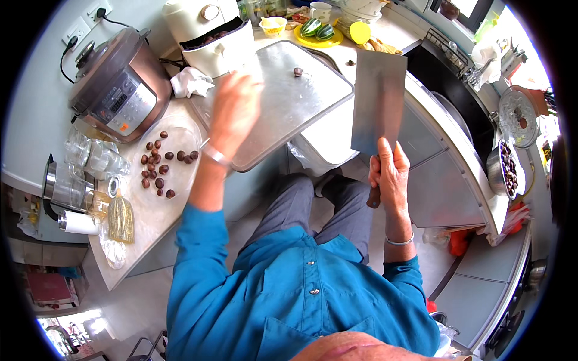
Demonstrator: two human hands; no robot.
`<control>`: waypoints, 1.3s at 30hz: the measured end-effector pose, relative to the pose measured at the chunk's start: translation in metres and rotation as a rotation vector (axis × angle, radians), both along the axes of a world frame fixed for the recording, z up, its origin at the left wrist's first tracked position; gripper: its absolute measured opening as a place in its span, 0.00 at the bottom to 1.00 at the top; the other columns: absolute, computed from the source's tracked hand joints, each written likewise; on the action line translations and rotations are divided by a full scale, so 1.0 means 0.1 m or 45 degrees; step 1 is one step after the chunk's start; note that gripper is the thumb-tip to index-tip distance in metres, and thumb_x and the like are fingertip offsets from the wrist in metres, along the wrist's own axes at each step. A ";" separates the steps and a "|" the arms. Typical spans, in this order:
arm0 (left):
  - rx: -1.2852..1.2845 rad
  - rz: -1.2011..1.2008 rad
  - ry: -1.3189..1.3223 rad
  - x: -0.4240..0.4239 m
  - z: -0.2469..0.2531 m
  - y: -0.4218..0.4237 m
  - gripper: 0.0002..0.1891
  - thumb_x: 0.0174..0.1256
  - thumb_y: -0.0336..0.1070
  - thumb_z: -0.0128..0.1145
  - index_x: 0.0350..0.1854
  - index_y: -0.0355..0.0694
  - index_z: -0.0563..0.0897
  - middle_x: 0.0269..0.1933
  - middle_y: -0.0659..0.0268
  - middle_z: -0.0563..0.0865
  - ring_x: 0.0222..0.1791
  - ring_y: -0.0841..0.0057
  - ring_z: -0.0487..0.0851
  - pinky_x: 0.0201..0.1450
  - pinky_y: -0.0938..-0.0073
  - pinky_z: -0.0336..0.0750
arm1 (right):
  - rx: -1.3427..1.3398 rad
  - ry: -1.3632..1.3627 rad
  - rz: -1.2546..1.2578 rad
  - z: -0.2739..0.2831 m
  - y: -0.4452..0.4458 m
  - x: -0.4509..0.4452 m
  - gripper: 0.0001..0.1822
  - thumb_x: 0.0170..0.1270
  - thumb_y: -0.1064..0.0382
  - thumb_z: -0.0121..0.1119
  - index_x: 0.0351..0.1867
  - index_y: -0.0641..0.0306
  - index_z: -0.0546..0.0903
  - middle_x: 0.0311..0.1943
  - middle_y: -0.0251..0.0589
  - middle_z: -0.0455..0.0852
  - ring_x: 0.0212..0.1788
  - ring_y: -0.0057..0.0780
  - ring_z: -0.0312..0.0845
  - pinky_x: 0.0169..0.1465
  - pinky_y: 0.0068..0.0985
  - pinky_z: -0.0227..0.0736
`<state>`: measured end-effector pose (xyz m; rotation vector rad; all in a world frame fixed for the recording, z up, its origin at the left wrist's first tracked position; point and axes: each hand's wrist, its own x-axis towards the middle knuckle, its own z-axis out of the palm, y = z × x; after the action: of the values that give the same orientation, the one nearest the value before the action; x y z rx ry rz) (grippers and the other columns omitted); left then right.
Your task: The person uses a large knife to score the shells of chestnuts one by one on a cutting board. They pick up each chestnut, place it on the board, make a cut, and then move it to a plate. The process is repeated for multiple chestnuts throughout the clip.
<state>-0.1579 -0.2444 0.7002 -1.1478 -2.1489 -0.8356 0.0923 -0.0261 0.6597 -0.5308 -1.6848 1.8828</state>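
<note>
My right hand (390,173) grips the brown handle of a cleaver (379,99), its broad steel blade raised upright beyond the counter's edge. Blurred, my left hand (239,101) is over the left part of a metal tray (289,108); whether it holds anything cannot be told. One chestnut (298,71) lies on the tray near its far side. To the left, several chestnuts (163,169) are spread on a round clear plate (140,192). Behind my left hand, the pulled-out drawer of a white air fryer (221,49) holds more chestnuts.
A multicooker (122,85) stands at the left, near glass cups and a jug. A white cloth (191,82) is by the tray. Green striped squash (311,28) rest on a yellow plate at the back. A metal bowl of chestnuts (496,173) sits right, past the black sink or hob area.
</note>
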 end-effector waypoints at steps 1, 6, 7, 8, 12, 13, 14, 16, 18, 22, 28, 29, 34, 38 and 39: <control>-0.049 -0.091 -0.042 -0.06 0.03 0.29 0.05 0.66 0.27 0.59 0.40 0.37 0.87 0.45 0.56 0.85 0.47 0.58 0.83 0.56 0.60 0.77 | 0.013 0.000 0.029 0.01 -0.03 0.01 0.13 0.81 0.53 0.55 0.47 0.60 0.78 0.19 0.25 0.71 0.14 0.09 0.62 0.17 0.13 0.59; -0.352 -0.233 -0.015 -0.72 -0.38 1.18 0.08 0.59 0.21 0.54 0.36 0.36 0.84 0.40 0.54 0.84 0.48 0.53 0.81 0.57 0.57 0.75 | 0.075 -0.059 0.134 -0.07 -0.04 0.09 0.14 0.81 0.53 0.55 0.51 0.61 0.80 0.20 0.25 0.74 0.14 0.08 0.63 0.17 0.12 0.59; -0.383 -0.233 -0.021 -0.76 -0.41 1.25 0.08 0.58 0.21 0.54 0.36 0.37 0.84 0.40 0.54 0.84 0.47 0.53 0.81 0.57 0.57 0.75 | 0.081 -0.066 0.110 -0.09 -0.01 0.11 0.14 0.81 0.53 0.55 0.50 0.61 0.80 0.20 0.25 0.74 0.14 0.08 0.63 0.17 0.12 0.59; -0.414 -0.228 -0.027 -0.80 -0.43 1.29 0.08 0.58 0.21 0.53 0.36 0.37 0.83 0.40 0.54 0.84 0.47 0.52 0.81 0.57 0.57 0.75 | 0.088 -0.073 0.090 -0.11 0.01 0.12 0.14 0.81 0.53 0.55 0.50 0.61 0.80 0.20 0.25 0.74 0.14 0.08 0.63 0.17 0.12 0.59; -0.351 -0.123 -0.209 -1.03 -0.57 1.21 0.10 0.55 0.25 0.61 0.39 0.37 0.87 0.41 0.50 0.85 0.52 0.54 0.82 0.60 0.58 0.76 | 0.111 -0.087 0.068 -0.19 0.09 0.13 0.13 0.81 0.52 0.55 0.47 0.60 0.79 0.20 0.24 0.73 0.15 0.08 0.63 0.18 0.12 0.60; -0.287 -0.098 -0.262 -1.04 -0.58 1.11 0.10 0.55 0.26 0.61 0.40 0.37 0.87 0.41 0.50 0.85 0.52 0.54 0.82 0.59 0.58 0.76 | 0.102 -0.093 0.071 -0.20 0.11 0.14 0.13 0.81 0.52 0.55 0.46 0.60 0.79 0.20 0.24 0.73 0.15 0.08 0.63 0.18 0.12 0.60; -0.238 -0.091 -0.336 -1.06 -0.58 0.96 0.09 0.58 0.26 0.61 0.41 0.35 0.86 0.38 0.50 0.84 0.51 0.53 0.82 0.59 0.60 0.77 | 0.092 -0.098 0.079 -0.21 0.12 0.13 0.13 0.81 0.52 0.55 0.45 0.60 0.79 0.20 0.24 0.73 0.15 0.08 0.63 0.18 0.12 0.60; -0.164 -0.063 -0.534 -0.67 -0.30 0.67 0.09 0.62 0.28 0.63 0.44 0.35 0.85 0.40 0.52 0.88 0.46 0.57 0.85 0.56 0.62 0.78 | 0.052 -0.091 0.080 -0.26 0.16 0.14 0.14 0.81 0.52 0.55 0.44 0.60 0.78 0.20 0.24 0.72 0.15 0.08 0.63 0.18 0.12 0.61; -0.062 -0.072 -0.737 -0.40 -0.30 0.32 0.09 0.64 0.29 0.64 0.44 0.35 0.85 0.39 0.54 0.89 0.43 0.59 0.86 0.54 0.63 0.79 | 0.061 -0.096 0.079 -0.29 0.18 0.13 0.13 0.81 0.52 0.54 0.44 0.60 0.78 0.19 0.24 0.72 0.15 0.08 0.62 0.17 0.12 0.60; 0.059 -0.016 -0.747 0.00 -0.54 -0.22 0.08 0.65 0.30 0.65 0.45 0.36 0.85 0.39 0.58 0.90 0.42 0.62 0.85 0.54 0.64 0.79 | 0.035 -0.175 0.118 -0.22 0.15 -0.01 0.14 0.81 0.52 0.55 0.47 0.60 0.79 0.19 0.24 0.71 0.15 0.08 0.62 0.17 0.12 0.60; 0.217 0.062 -0.654 0.20 -0.70 -0.37 0.12 0.77 0.32 0.57 0.58 0.37 0.83 0.52 0.61 0.86 0.45 0.76 0.87 0.48 0.76 0.79 | 0.296 -0.214 0.245 0.11 -0.10 -0.40 0.14 0.81 0.55 0.56 0.50 0.65 0.81 0.20 0.24 0.71 0.17 0.07 0.64 0.19 0.12 0.59; 0.342 0.032 -0.589 0.21 -0.72 -0.40 0.12 0.78 0.31 0.55 0.58 0.37 0.83 0.52 0.61 0.86 0.44 0.76 0.86 0.47 0.76 0.79 | 0.395 -0.228 0.270 0.18 -0.14 -0.46 0.14 0.80 0.56 0.57 0.48 0.67 0.81 0.20 0.25 0.73 0.18 0.09 0.66 0.20 0.16 0.60; 0.779 -0.038 -0.675 0.48 -0.81 -0.61 0.09 0.72 0.21 0.44 0.38 0.37 0.79 0.37 0.68 0.82 0.31 0.81 0.76 0.36 0.80 0.71 | 1.093 0.027 0.379 0.37 -0.33 -0.88 0.10 0.76 0.62 0.60 0.41 0.70 0.79 0.18 0.44 0.78 0.18 0.32 0.74 0.25 0.32 0.69; 0.876 -0.014 -0.593 0.70 -0.87 -0.62 0.12 0.62 0.15 0.39 0.26 0.37 0.71 0.28 0.69 0.75 0.26 0.82 0.69 0.31 0.82 0.64 | 1.452 -0.147 0.505 0.53 -0.54 -1.14 0.14 0.75 0.62 0.60 0.32 0.67 0.72 0.20 0.54 0.79 0.25 0.56 0.76 0.28 0.39 0.71; 0.865 -0.030 -0.523 0.71 -0.89 -0.62 0.11 0.62 0.15 0.39 0.26 0.37 0.72 0.28 0.68 0.75 0.27 0.82 0.69 0.31 0.81 0.65 | 1.493 -0.149 0.519 0.52 -0.56 -1.20 0.14 0.76 0.62 0.60 0.33 0.67 0.72 0.20 0.54 0.79 0.25 0.56 0.76 0.29 0.39 0.71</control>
<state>-0.0868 -0.3060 0.6108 -0.6831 -1.8835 -1.7589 -0.0281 -0.0823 0.7112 0.2067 -2.6986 0.7592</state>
